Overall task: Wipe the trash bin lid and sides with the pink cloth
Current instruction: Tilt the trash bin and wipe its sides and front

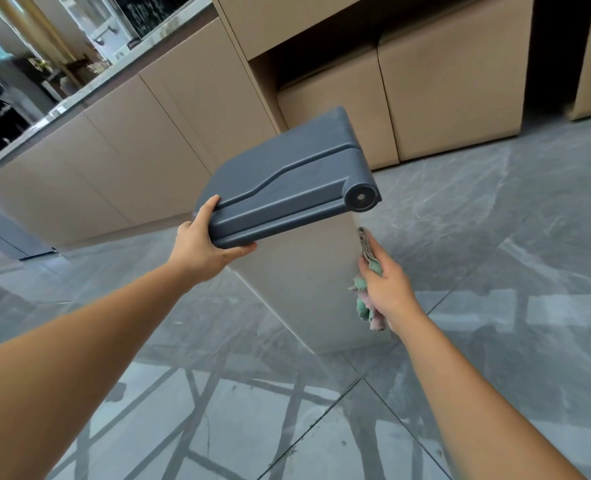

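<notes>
A tall beige trash bin [304, 292] with a dark grey lid [287, 178] stands tilted on the floor in the middle of the view. My left hand [205, 242] grips the near left corner of the lid, thumb on top and fingers underneath. My right hand [386, 287] holds a bunched pink and green cloth [365, 303] pressed flat against the bin's right side, a little below the lid's hinge knob [360, 198]. Part of the cloth hangs below my palm.
Beige cabinets [121, 157] run along the left under a counter. Two beige box-shaped units [453, 98] stand behind the bin. The floor [287, 410] is glossy grey marble tile with reflections.
</notes>
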Tool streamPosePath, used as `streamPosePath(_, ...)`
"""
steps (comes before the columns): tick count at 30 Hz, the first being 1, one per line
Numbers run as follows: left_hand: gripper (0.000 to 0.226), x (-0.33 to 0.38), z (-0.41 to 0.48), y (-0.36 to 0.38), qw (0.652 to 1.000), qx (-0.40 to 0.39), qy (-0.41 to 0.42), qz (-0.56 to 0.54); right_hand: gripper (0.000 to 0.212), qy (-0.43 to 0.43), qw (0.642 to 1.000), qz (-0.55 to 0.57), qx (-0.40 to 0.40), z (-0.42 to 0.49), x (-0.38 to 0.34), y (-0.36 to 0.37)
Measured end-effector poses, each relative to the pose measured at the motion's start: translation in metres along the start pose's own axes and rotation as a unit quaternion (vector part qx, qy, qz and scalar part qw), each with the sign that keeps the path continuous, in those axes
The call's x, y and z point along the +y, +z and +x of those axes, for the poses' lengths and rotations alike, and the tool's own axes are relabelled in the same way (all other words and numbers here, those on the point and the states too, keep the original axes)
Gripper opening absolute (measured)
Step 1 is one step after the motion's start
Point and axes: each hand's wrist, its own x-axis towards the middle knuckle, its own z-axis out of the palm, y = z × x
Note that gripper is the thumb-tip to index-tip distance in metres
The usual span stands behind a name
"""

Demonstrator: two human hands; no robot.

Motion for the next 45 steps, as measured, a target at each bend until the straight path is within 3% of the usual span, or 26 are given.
streamPosePath(4,0.101,0.017,-0.037,0.009,0.998,0.04,-0.046,0.005,0.042,0.011,0.999,0.034,-0.001,0.0,-0.003,-0.014)
streamPosePath(8,0.1,0.045,-0.077,0.011,0.997,0.023,-0.077,0.02,0.047,0.016,0.997,0.07,-0.002,0.01,-0.008,-0.026)
streamPosePath(13,0.104,0.055,-0.121,0.009,0.994,-0.057,-0.014,0.097,0.046,0.036,0.99,0.132,0.017,0.029,-0.013,-0.04)
streamPosePath(16,0.076,0.068,-0.121,-0.016,0.97,-0.077,0.033,0.229,0.046,0.033,0.988,0.15,0.003,0.029,-0.019,-0.042)
streamPosePath(17,0.064,0.073,-0.112,-0.026,0.95,-0.065,0.061,0.3,0.046,0.032,0.987,0.156,0.006,0.026,-0.021,-0.039)
streamPosePath(19,0.059,0.086,-0.091,-0.04,0.925,-0.018,0.114,0.361,0.041,0.014,0.987,0.16,0.034,0.019,-0.023,-0.034)
streamPosePath(21,0.061,0.099,-0.071,-0.039,0.928,0.018,0.189,0.321,0.04,-0.008,0.983,0.168,0.079,0.011,-0.027,-0.03)
streamPosePath(24,0.044,0.112,-0.045,-0.02,0.933,0.007,0.289,0.215,0.038,-0.033,0.964,0.234,0.12,0.001,-0.044,-0.025)
streamPosePath(29,0.048,0.107,-0.018,0.012,0.939,-0.081,0.289,0.168,0.063,-0.147,0.927,0.34,0.062,-0.019,-0.068,0.001)
streamPosePath(31,0.054,0.102,-0.014,0.018,0.943,-0.083,0.268,0.176,0.059,-0.2,0.932,0.298,0.05,-0.029,-0.066,0.025)
streamPosePath(33,0.059,0.099,-0.01,0.021,0.945,-0.084,0.257,0.183,0.059,-0.208,0.965,0.138,0.086,-0.041,-0.052,0.059)
streamPosePath(35,0.06,0.099,-0.008,0.022,0.947,-0.086,0.252,0.178,0.063,-0.159,0.973,-0.005,0.166,-0.047,-0.015,0.087)
streamPosePath(36,0.06,0.098,-0.008,0.023,0.949,-0.085,0.251,0.174,0.067,-0.101,0.975,-0.018,0.198,-0.047,0.009,0.092)
streamPosePath(39,0.057,0.096,-0.007,0.024,0.95,-0.085,0.251,0.165,0.07,0.098,0.964,0.075,0.235,-0.047,0.077,0.088)
streamPosePath(42,0.055,0.096,-0.007,0.025,0.952,-0.08,0.25,0.157,0.054,0.335,0.872,0.264,0.239,-0.048,0.105,0.066)
streamPosePath(44,0.053,0.095,-0.007,0.025,0.953,-0.08,0.249,0.155,0.064,0.389,0.844,0.296,0.221,-0.04,0.096,0.057)
streamPosePath(45,0.052,0.095,-0.008,0.024,0.953,-0.081,0.249,0.154,0.059,0.356,0.859,0.284,0.236,-0.036,0.084,0.057)
